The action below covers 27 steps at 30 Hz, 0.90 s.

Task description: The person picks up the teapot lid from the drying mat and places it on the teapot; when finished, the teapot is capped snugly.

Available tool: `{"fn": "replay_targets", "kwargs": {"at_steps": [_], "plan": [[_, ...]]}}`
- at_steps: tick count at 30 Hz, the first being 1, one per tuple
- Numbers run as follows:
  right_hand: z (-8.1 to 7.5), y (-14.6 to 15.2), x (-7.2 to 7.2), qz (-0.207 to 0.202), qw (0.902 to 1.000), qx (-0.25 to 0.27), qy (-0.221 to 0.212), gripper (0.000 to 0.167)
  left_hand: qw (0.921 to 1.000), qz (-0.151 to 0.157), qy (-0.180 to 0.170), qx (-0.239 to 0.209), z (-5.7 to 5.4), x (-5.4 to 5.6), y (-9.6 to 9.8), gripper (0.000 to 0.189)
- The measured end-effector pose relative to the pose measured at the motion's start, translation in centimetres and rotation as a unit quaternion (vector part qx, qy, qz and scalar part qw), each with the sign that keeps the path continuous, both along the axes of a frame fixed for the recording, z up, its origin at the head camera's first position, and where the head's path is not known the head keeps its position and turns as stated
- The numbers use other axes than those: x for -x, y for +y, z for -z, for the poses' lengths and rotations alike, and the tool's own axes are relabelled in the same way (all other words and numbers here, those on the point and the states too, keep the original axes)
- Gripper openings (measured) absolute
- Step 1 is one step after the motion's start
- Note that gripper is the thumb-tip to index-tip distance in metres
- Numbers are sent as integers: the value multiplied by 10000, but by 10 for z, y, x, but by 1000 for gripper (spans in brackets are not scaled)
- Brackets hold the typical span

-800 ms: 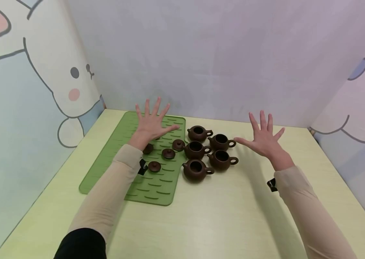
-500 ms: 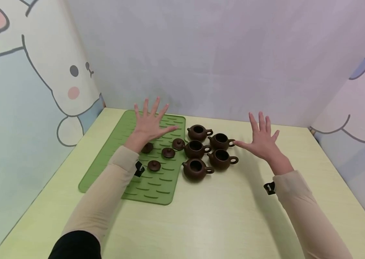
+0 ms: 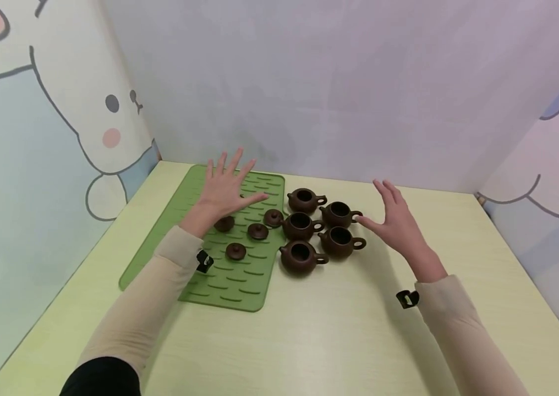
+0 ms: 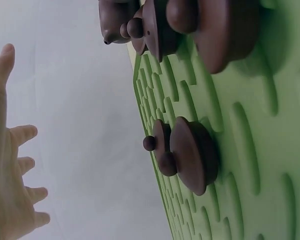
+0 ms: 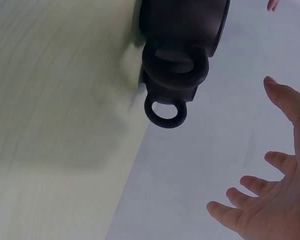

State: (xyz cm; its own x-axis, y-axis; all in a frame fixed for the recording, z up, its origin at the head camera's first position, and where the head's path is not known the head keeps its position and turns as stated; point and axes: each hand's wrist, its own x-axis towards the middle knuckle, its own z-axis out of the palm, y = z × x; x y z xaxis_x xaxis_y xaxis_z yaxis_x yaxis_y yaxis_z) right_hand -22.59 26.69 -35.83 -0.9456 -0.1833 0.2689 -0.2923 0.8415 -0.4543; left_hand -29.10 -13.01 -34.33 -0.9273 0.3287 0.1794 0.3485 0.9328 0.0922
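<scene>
My left hand (image 3: 221, 193) hovers with spread fingers over a green ridged mat (image 3: 245, 280), holding nothing. Several dark brown teapot lids (image 3: 236, 251) with round knobs lie on that mat, some partly hidden by the hand. In the left wrist view a pair of lids (image 4: 192, 155) rests on the ridges, apart from the fingers. Several lidless brown teapots (image 3: 300, 258) stand in a cluster at the mat's right edge, their handles pointing right. Just right of them my right hand (image 3: 398, 228) is raised, fingers extended and thumb toward a teapot handle (image 5: 165, 115), gripping nothing.
The pale wooden table (image 3: 339, 341) runs in front of the teapots and to their right. A plain light wall (image 3: 309, 88) rises behind it. Panels with cartoon drawings (image 3: 96, 121) border both sides. Black straps (image 3: 407, 299) sit at the wrists.
My left hand has drifted slightly left. The right hand has turned and lowered a little, its fingers drawing closer together. The view has shifted slightly; teapots and lids keep their arrangement.
</scene>
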Motion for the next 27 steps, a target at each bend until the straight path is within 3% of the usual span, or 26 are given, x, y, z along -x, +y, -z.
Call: {"fn": "replay_targets", "kwargs": {"at_steps": [13, 21, 27], "plan": [[-1, -27, -17, -359, 9973, 609, 187, 54, 9973, 224, -464, -524, 6, -17, -8, 89], [4, -39, -27, -564, 9935, 978, -155, 39, 9959, 322, -596, -601, 12, -28, -12, 51], [9, -47, -31, -601, 9939, 873, -317, 31, 9885, 505, -1043, -967, 14, -34, -19, 39]]}}
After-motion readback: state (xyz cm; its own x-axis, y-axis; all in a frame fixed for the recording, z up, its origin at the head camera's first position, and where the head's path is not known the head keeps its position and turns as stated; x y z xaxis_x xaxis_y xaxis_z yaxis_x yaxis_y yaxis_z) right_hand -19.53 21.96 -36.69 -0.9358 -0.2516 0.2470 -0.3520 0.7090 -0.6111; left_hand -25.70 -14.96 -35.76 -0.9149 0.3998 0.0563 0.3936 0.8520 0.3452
